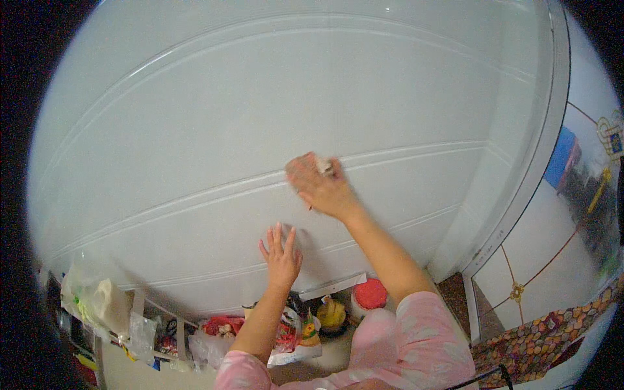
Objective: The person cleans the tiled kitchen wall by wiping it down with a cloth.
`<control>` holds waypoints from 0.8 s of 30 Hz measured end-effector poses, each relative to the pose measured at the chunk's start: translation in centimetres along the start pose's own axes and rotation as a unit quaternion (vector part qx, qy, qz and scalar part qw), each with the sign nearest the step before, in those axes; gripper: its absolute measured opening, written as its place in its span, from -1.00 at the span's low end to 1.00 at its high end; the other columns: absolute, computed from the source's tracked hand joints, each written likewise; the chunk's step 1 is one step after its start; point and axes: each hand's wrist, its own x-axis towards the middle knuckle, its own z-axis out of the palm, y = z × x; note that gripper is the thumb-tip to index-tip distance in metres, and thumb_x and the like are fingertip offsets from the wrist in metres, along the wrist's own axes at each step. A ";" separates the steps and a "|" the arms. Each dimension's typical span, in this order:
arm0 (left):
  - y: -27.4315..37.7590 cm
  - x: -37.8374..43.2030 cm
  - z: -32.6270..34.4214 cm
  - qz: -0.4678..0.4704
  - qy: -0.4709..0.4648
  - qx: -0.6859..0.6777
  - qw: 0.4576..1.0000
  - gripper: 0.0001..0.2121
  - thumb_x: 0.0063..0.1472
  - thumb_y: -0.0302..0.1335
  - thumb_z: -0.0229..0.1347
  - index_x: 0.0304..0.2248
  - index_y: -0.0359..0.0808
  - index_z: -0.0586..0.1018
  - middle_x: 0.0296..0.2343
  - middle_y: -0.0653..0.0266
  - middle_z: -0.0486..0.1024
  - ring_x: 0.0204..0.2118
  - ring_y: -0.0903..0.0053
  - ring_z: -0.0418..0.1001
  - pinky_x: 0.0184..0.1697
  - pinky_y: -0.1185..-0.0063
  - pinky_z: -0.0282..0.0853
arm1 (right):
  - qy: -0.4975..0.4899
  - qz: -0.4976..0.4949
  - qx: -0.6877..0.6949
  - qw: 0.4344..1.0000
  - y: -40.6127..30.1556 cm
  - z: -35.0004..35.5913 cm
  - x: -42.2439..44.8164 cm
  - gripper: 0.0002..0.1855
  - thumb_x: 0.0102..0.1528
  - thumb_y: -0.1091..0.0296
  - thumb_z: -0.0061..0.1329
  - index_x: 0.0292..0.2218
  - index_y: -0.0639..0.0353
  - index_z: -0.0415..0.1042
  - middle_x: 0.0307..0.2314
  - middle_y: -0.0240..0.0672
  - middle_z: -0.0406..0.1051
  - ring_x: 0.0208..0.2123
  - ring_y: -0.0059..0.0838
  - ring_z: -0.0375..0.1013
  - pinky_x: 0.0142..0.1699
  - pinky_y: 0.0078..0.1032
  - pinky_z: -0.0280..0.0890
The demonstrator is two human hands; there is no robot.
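Note:
A large pale panelled surface with raised double ridges fills most of the head view. My right hand, a little blurred, lies over one of the ridges and grips a whitish crumpled cloth that shows between the fingers. Lower and to the left, my left hand rests on the same surface, fingers spread, holding nothing.
At the bottom left, a rack holds plastic bags and a paper roll. Near my body are a red-lidded tub, a yellow container and bagged goods. White tiles and a patterned mat lie right.

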 end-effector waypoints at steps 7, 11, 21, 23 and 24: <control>-0.3 3.5 4.4 0.051 0.095 0.054 0.993 -0.32 -0.06 -0.22 0.13 0.08 -0.05 0.15 0.13 0.08 -0.14 0.19 0.08 -0.31 0.12 0.06 -0.43 | 0.113 0.248 0.003 0.962 8.8 3.4 -5.8 -0.37 0.04 0.14 -0.19 0.12 -0.07 -0.04 0.15 -0.28 -0.24 0.18 -0.12 -0.26 0.12 0.12 -0.30; -0.4 3.7 4.6 0.061 0.099 0.087 0.989 -0.30 -0.04 -0.14 0.11 0.09 -0.06 0.12 0.14 0.09 -0.20 0.19 0.08 -0.35 0.12 0.04 -0.47 | 0.241 0.352 0.039 0.904 11.5 4.8 -9.5 -0.34 0.01 0.23 -0.15 0.11 0.13 -0.05 0.14 -0.15 -0.21 0.17 0.01 -0.30 0.17 -0.04 -0.32; 0.3 3.6 2.8 0.050 0.050 0.060 0.996 -0.31 -0.05 -0.25 0.13 0.09 -0.02 0.12 0.14 0.15 -0.18 0.20 0.15 -0.33 0.08 -0.01 -0.29 | 0.259 0.566 0.059 0.780 14.4 7.7 -12.5 -0.38 0.11 0.27 -0.29 0.14 0.21 -0.18 0.13 0.02 -0.30 0.17 0.06 -0.35 0.19 -0.13 -0.37; 0.5 3.6 2.7 0.061 0.053 0.061 0.995 -0.30 -0.06 -0.26 0.13 0.09 -0.03 0.10 0.13 0.11 -0.17 0.18 0.09 -0.29 0.09 0.00 -0.28 | 0.287 0.535 0.047 0.793 16.7 7.0 -10.3 -0.37 0.11 0.25 -0.30 0.14 0.23 -0.18 0.13 0.02 -0.29 0.17 0.04 -0.34 0.20 -0.14 -0.36; 0.7 3.6 2.7 0.072 0.050 0.065 0.994 -0.29 -0.07 -0.27 0.13 0.10 -0.04 0.09 0.13 0.07 -0.15 0.17 0.03 -0.24 0.09 0.01 -0.28 | 0.288 0.493 0.037 0.820 17.5 6.5 -8.9 -0.37 0.13 0.22 -0.33 0.15 0.20 -0.23 0.14 -0.03 -0.33 0.18 -0.03 -0.38 0.20 -0.17 -0.38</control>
